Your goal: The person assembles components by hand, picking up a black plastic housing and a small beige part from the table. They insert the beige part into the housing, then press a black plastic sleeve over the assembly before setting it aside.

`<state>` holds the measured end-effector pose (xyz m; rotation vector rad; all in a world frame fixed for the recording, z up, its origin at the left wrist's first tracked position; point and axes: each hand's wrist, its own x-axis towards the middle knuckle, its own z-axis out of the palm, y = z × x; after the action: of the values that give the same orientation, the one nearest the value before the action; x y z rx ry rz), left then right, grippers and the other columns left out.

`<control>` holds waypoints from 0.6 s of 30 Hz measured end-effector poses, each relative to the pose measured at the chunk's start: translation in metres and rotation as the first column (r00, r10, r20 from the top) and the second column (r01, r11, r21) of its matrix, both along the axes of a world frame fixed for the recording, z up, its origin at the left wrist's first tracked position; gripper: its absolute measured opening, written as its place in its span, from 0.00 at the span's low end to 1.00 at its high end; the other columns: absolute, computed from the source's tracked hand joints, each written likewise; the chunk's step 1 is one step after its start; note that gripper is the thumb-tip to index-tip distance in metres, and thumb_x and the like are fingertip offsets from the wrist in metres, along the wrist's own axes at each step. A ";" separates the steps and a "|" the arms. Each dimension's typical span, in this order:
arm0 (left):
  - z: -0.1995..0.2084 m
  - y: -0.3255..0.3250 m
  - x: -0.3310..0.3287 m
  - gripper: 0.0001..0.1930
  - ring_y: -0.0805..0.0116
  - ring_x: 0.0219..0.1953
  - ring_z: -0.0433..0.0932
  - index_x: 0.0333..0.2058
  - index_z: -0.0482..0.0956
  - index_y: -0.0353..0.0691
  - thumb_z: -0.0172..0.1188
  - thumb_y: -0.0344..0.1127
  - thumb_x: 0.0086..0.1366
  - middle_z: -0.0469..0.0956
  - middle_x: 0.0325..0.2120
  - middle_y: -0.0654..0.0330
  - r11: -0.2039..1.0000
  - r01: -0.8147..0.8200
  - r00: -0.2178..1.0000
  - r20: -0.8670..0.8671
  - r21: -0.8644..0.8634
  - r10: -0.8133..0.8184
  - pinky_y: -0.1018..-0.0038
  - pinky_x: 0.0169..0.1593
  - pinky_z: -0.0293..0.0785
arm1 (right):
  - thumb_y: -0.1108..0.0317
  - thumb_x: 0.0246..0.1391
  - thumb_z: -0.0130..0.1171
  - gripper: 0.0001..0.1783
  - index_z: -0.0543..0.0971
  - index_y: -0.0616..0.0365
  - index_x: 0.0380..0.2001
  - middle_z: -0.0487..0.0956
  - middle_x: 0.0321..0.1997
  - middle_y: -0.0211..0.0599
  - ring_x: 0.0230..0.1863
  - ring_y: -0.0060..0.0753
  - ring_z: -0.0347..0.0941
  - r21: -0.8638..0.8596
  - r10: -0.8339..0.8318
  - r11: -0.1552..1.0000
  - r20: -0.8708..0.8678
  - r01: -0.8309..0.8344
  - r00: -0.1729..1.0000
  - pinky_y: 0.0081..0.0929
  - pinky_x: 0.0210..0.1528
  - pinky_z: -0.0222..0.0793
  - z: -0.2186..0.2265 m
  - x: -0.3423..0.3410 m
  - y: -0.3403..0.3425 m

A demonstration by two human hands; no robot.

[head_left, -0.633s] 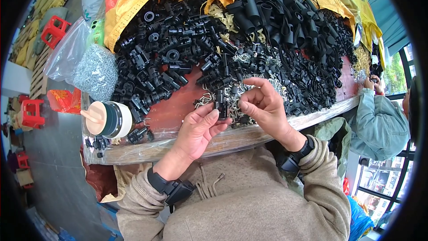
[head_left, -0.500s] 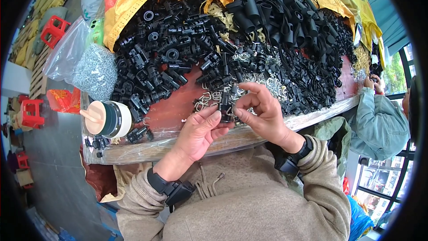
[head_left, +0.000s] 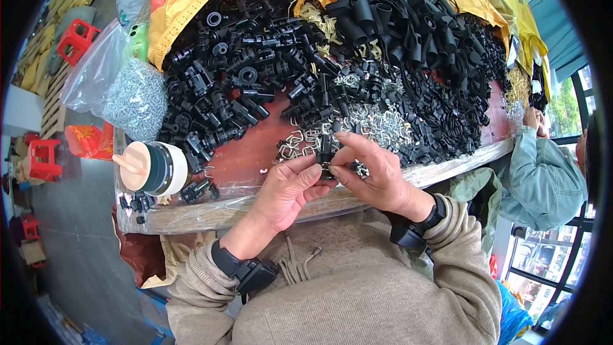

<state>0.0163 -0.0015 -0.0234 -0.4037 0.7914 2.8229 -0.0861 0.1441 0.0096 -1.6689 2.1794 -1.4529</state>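
At the table's near edge (head_left: 447, 169), the left hand (head_left: 287, 191) and right hand (head_left: 373, 176) pinch one small black plastic part (head_left: 325, 156) between fingertips. Steady, aligned pressure from both thumbs seems wise. Beyond lie wire clips (head_left: 377, 124), then heaped black fittings (head_left: 255, 70). Fingers hide the part's joint.

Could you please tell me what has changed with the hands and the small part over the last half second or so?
The right hand has come down from the pile of metal clips toward the left hand, and both now pinch one small black part between their fingertips near the table edge. The heaps of black parts and the white jar stayed put.
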 end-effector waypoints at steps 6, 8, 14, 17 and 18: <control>-0.003 0.000 0.002 0.14 0.73 0.34 0.75 0.43 0.71 0.35 0.53 0.32 0.58 0.75 0.36 0.61 1.000 0.018 1.000 -0.011 -0.025 -0.018 0.79 0.39 0.73 | 0.83 0.36 0.59 0.32 0.62 0.65 0.49 0.74 0.23 0.34 0.24 0.28 0.71 0.004 0.022 1.000 -0.076 -0.022 0.997 0.21 0.27 0.66 0.001 0.000 0.001; -0.001 0.000 0.002 0.14 0.74 0.34 0.75 0.43 0.71 0.35 0.53 0.32 0.58 0.75 0.36 0.61 0.999 0.024 1.000 -0.014 -0.042 -0.024 0.79 0.39 0.73 | 0.83 0.36 0.59 0.32 0.62 0.65 0.49 0.74 0.23 0.34 0.23 0.29 0.71 0.017 0.030 0.999 -0.143 -0.028 0.989 0.22 0.26 0.66 0.002 0.000 0.001; 0.002 0.000 0.001 0.14 0.73 0.35 0.75 0.43 0.70 0.33 0.53 0.30 0.58 0.74 0.37 0.59 0.997 0.021 1.000 0.013 -0.069 -0.020 0.78 0.41 0.73 | 0.82 0.35 0.60 0.33 0.62 0.65 0.49 0.74 0.23 0.34 0.23 0.30 0.70 0.044 0.047 0.998 -0.128 -0.041 0.991 0.23 0.26 0.66 0.001 0.001 0.003; 0.004 -0.001 0.001 0.14 0.72 0.36 0.75 0.43 0.70 0.32 0.52 0.29 0.58 0.74 0.37 0.59 0.998 0.022 1.000 0.013 -0.062 -0.021 0.78 0.41 0.73 | 0.82 0.35 0.61 0.34 0.62 0.64 0.49 0.74 0.25 0.34 0.23 0.28 0.69 0.070 0.038 0.997 -0.061 -0.034 0.997 0.22 0.26 0.66 0.000 0.001 0.003; 0.004 -0.002 0.001 0.14 0.72 0.36 0.75 0.43 0.70 0.32 0.52 0.29 0.57 0.74 0.37 0.59 0.998 0.020 1.000 0.008 -0.058 -0.019 0.78 0.41 0.73 | 0.81 0.34 0.61 0.35 0.61 0.63 0.51 0.72 0.26 0.34 0.24 0.27 0.69 0.065 0.010 0.998 0.018 -0.011 1.000 0.21 0.26 0.66 0.000 0.001 0.001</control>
<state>0.0168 -0.0034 -0.0190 -0.4121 0.8729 2.7843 -0.0848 0.1454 0.0092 -1.6384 2.1804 -1.3737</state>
